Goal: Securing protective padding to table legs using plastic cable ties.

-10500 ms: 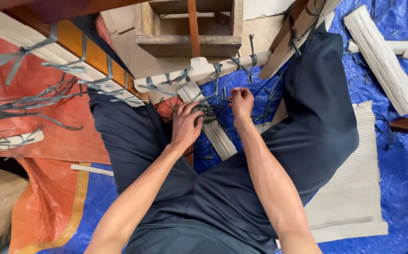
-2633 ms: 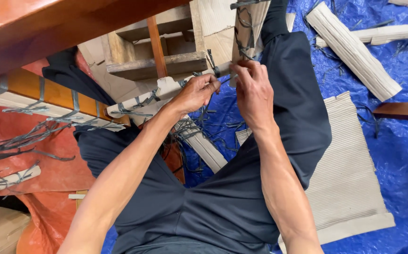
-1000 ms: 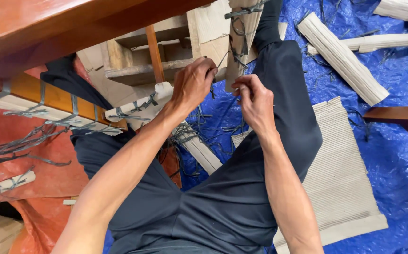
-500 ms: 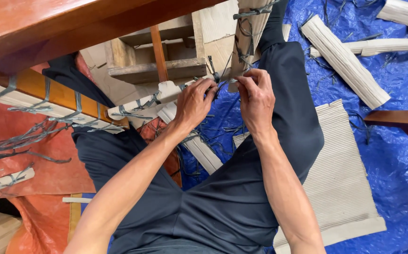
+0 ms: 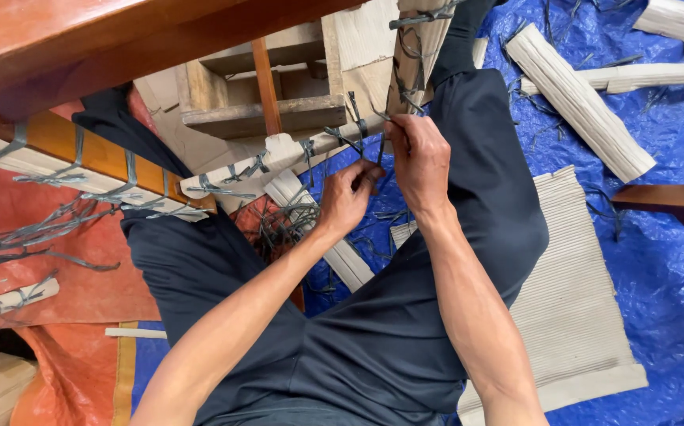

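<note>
Two forearms reach out over dark trousers. Nearest, the left hand pinches a grey plastic strap, fingers closed on it. Just beyond, the right hand grips the same strap where it wraps the cardboard-padded rail. Farther off sit a wooden crate and blue tarp.

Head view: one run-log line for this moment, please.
left hand: pinching grey strap | right hand: gripping same strap at cardboard-wrapped rail | seated on blue tarp | loose straps below
</note>
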